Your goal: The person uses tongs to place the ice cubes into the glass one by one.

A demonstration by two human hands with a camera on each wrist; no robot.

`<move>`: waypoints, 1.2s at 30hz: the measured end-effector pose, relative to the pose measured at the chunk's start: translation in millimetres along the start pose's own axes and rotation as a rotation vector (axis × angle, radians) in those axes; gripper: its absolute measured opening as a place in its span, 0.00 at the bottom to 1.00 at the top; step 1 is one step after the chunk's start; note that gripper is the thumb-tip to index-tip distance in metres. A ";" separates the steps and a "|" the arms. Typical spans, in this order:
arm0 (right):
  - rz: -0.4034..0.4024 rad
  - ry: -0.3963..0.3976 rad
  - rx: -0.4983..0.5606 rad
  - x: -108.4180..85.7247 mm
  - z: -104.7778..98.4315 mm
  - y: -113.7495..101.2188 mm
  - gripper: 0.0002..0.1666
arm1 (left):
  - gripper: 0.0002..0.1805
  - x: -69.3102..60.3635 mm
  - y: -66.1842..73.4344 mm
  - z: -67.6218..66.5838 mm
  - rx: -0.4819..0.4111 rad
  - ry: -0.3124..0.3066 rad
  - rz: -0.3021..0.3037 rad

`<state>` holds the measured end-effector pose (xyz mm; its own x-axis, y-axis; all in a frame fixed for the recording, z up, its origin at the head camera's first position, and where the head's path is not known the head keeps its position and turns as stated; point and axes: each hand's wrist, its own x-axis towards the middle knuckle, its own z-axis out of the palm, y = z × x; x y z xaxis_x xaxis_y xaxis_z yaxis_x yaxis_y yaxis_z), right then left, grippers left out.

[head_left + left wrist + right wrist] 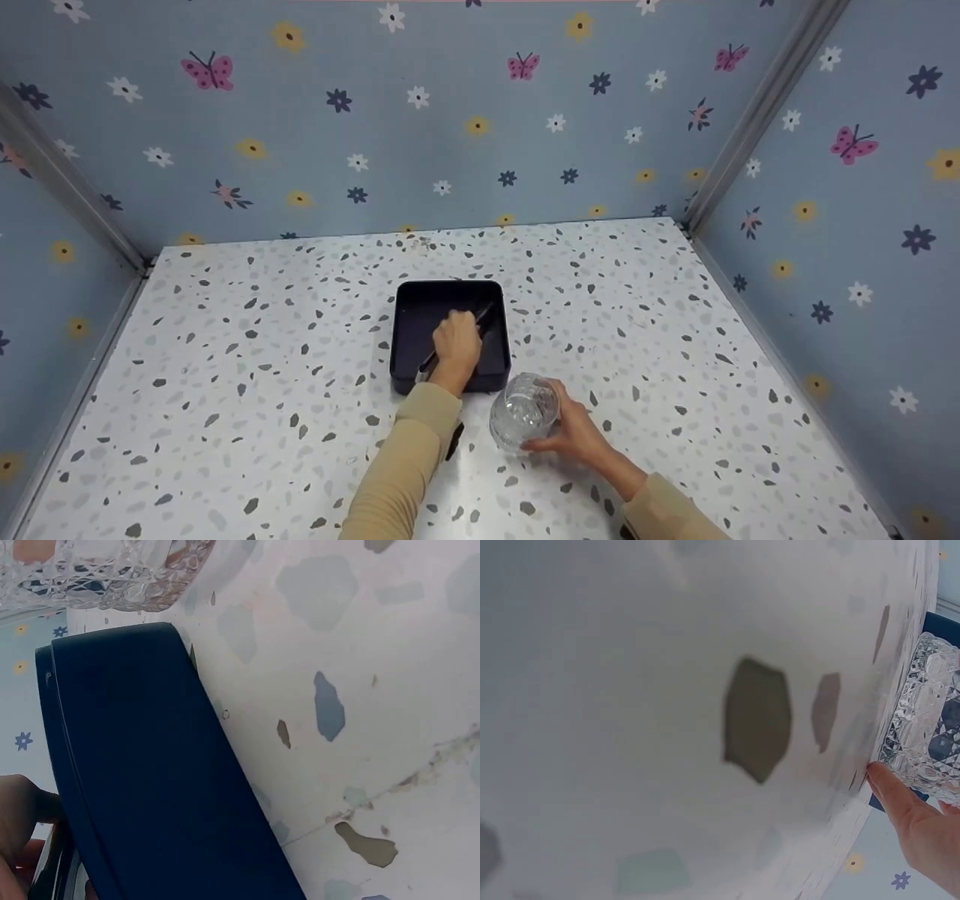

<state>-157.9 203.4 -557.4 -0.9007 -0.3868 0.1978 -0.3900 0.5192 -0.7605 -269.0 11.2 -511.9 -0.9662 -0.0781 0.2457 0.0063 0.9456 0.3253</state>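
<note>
A dark, nearly square tray (405,330) with raised walls lies on the speckled tabletop. Over its inside, my left hand (457,341) grips a long, slim dark object (485,310) with a pale lower end. What kind of object it is cannot be made out. In the left wrist view, fingers and a glossy part of it show past the rim of the tray (165,765). Just off the tray's near right corner, my right hand (574,431) holds a clear cut-glass tumbler (517,420) by its right side. The tumbler (922,720) has a patterned, faceted wall.
The white terrazzo-patterned table (300,442) is bounded by a blue flowered back panel (450,150) and a matching right panel (862,247); another stands at the left. A small dark thing (454,442) shows beside my left sleeve.
</note>
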 end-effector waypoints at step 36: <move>0.004 -0.006 0.033 0.5 0.2 0.4 0.55 | 0.13 7.5 -6.7 0.4 0.023 -0.007 0.078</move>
<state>-158.5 203.3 -557.7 -0.9010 -0.3893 0.1913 -0.3798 0.4950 -0.7815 -276.4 4.4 -512.6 -0.9649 -0.0021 0.2627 0.0753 0.9558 0.2843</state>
